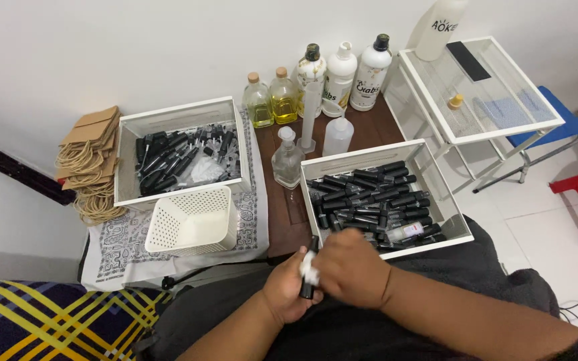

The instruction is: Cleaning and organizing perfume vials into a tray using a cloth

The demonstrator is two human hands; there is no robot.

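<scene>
Labelling step, it seems: the left hand (287, 289) grips a slim black plastic vial (309, 274), the right hand (350, 269) pressing a white sticker (308, 266) onto it, near the front edge of the white bin of black vials (448, 224). Next calls for smoothing it flat.

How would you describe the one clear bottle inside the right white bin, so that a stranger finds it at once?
Start at the white bin to the right of the brown table top, just above the person's hands; it is full of small black bottles. Look at its near edge, towards the right. There lies the clear bottle on its side, the only see-through one among the black ones.
</scene>
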